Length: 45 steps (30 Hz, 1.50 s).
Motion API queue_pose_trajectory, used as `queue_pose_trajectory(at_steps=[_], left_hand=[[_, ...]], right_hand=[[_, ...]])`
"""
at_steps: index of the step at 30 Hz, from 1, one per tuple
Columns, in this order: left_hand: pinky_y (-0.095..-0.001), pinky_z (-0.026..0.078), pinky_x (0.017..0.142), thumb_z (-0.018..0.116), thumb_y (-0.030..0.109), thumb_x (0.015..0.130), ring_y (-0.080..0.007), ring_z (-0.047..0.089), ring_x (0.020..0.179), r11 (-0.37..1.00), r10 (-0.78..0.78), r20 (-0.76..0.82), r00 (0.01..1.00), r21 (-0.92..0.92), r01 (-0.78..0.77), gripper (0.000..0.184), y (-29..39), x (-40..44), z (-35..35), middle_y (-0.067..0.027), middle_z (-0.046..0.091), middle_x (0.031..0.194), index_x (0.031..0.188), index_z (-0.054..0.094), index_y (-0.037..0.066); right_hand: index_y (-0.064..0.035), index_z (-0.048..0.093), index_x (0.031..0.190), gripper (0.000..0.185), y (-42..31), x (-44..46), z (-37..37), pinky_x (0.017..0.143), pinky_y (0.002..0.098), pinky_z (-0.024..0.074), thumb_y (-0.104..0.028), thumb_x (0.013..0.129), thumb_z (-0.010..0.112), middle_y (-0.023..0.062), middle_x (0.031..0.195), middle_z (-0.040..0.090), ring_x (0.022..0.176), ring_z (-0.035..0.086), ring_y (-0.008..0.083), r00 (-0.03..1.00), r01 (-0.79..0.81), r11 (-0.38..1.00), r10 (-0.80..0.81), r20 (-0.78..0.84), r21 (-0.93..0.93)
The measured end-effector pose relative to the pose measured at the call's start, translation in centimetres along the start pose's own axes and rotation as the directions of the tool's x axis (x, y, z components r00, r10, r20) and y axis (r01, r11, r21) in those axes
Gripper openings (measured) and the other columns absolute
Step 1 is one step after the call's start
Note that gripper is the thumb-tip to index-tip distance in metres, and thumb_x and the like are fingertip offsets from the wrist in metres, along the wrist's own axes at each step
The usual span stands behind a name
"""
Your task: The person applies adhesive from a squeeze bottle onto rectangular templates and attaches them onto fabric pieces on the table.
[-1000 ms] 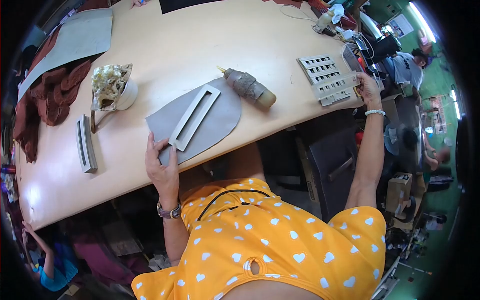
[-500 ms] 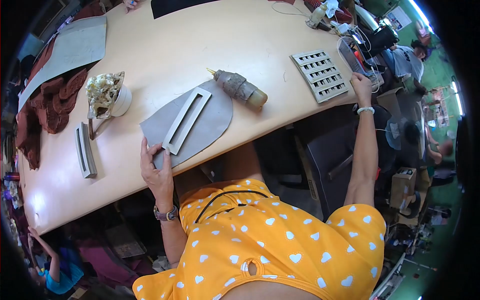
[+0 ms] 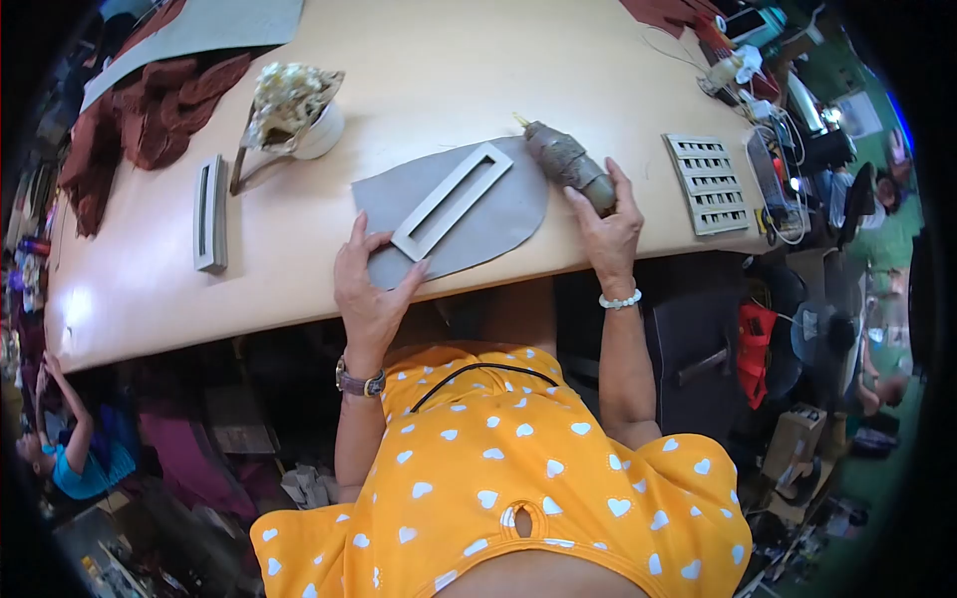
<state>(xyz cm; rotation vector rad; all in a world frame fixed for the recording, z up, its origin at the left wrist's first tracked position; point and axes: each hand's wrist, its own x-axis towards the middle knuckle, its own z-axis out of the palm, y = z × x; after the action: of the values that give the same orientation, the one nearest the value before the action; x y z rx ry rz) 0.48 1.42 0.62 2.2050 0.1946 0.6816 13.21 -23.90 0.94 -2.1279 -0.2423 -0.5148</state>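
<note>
A flat grey leather-like piece (image 3: 508, 214) with a rounded right end lies near the table's front edge. On it rests a slotted rectangular frame (image 3: 454, 199), set at a slant. My left hand (image 3: 367, 289) has thumb and fingers on either side of the frame's lower end, over the sheet's left part. My right hand (image 3: 612, 237) has its thumb and fingers around the lower end of a squeeze bottle (image 3: 558, 154). The bottle has a narrow yellow tip and a dirty grey wrapping, and it lies on its side touching or close to the sheet's right edge.
Left stand another slotted block (image 3: 209, 214) and a white tub (image 3: 321, 132) with a glue-crusted piece and a stick. Red-brown pieces (image 3: 150, 110) lie at far left. A slotted panel (image 3: 706, 184), cables and tools occupy the right. Another person (image 3: 90, 463) sits lower left.
My right hand has moved left from beside the slotted panel to the squeeze bottle and closed around its lower end. My left hand stays at the frame. The camera view has shifted.
</note>
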Motion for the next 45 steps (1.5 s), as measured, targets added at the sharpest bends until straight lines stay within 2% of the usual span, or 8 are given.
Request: queue_pose_trajectory(at_steps=[3,5,6,9,13,19,34,45], left_hand=[[-0.0337,0.044,0.088,0.078,0.006,0.063,-0.0221,0.058,0.092,0.999,0.026,0.003,1.0,0.025,-0.027,0.08,-0.2,0.0,0.0,-0.0109,0.062,0.098,0.133,0.039,-0.002],[-0.037,0.043,0.084,0.079,0.011,0.062,-0.0243,0.057,0.089,0.999,0.038,-0.029,0.999,0.009,-0.038,0.08,-0.5,0.0,0.2,-0.0094,0.062,0.095,0.132,0.041,-0.001],[-0.0386,0.042,0.082,0.079,0.013,0.062,-0.0254,0.056,0.087,0.999,0.046,-0.046,0.998,0.001,-0.046,0.08,-0.7,0.0,0.3,-0.0087,0.063,0.094,0.131,0.041,0.0],[-0.041,0.04,0.087,0.079,0.014,0.062,-0.025,0.057,0.087,0.999,0.05,-0.047,0.998,-0.014,-0.051,0.081,-0.8,0.0,0.3,-0.0078,0.063,0.095,0.132,0.04,0.001],[-0.0445,0.038,0.092,0.079,0.018,0.063,-0.0243,0.058,0.088,0.999,0.049,-0.034,0.998,0.023,-0.048,0.082,-0.8,0.1,0.1,-0.0068,0.063,0.095,0.133,0.039,0.003],[-0.0467,0.037,0.093,0.078,0.02,0.064,-0.0248,0.058,0.089,0.999,0.043,-0.04,0.998,0.028,-0.042,0.08,-0.8,0.0,0.2,-0.0062,0.063,0.094,0.133,0.04,0.004],[-0.0465,0.038,0.094,0.078,0.019,0.064,-0.0247,0.058,0.089,0.999,0.011,-0.028,1.0,0.04,-0.01,0.081,-0.7,0.0,0.2,-0.0061,0.063,0.093,0.133,0.039,0.004],[-0.046,0.038,0.093,0.078,0.018,0.064,-0.0255,0.058,0.089,0.999,0.009,-0.028,1.0,0.04,-0.008,0.081,-0.6,0.0,0.2,-0.0063,0.063,0.093,0.134,0.039,0.004]], right_hand=[[0.0037,0.049,0.12,0.053,-1.3,0.0,0.1,0.081,0.0315,0.0493,-0.016,0.077,0.072,0.0142,0.103,0.061,0.098,0.06,0.0238,0.994,0.011,0.977,0.013,-0.111,0.213],[0.002,0.051,0.116,0.044,-3.0,0.5,-0.4,0.081,0.0304,0.0502,-0.012,0.079,0.07,0.0118,0.102,0.06,0.094,0.061,0.021,0.986,-0.012,0.879,0.091,-0.143,0.477],[0.0012,0.052,0.114,0.04,-3.5,0.7,-0.4,0.081,0.0299,0.0506,-0.01,0.08,0.069,0.0106,0.102,0.06,0.093,0.061,0.0196,0.979,-0.018,0.803,0.134,-0.151,0.596],[-0.0012,0.053,0.109,0.033,-2.4,1.8,-1.0,0.081,0.0286,0.0514,-0.004,0.08,0.068,0.0096,0.103,0.059,0.092,0.06,0.0168,0.971,-0.125,0.433,0.239,0.021,0.893],[-0.0026,0.052,0.104,0.032,-2.3,2.0,0.1,0.082,0.0286,0.0504,-0.005,0.078,0.07,0.0074,0.098,0.059,0.089,0.059,0.0142,0.958,-0.175,0.546,0.287,0.013,0.82],[-0.0022,0.053,0.1,0.028,-2.0,1.7,1.6,0.082,0.027,0.0487,-0.007,0.078,0.071,0.0063,0.097,0.059,0.087,0.058,0.0127,0.97,-0.058,0.769,0.193,-0.145,0.637],[-0.0015,0.052,0.109,0.041,-1.6,2.3,1.3,0.087,0.0271,0.0451,-0.005,0.074,0.074,0.0058,0.101,0.057,0.095,0.055,0.0137,0.992,-0.056,0.806,0.114,-0.061,0.59],[-0.0024,0.054,0.109,0.038,-2.8,0.8,1.4,0.083,0.0247,0.0467,-0.002,0.076,0.072,0.004,0.101,0.057,0.092,0.055,0.0113,0.993,-0.118,0.726,0.094,0.072,0.677]])
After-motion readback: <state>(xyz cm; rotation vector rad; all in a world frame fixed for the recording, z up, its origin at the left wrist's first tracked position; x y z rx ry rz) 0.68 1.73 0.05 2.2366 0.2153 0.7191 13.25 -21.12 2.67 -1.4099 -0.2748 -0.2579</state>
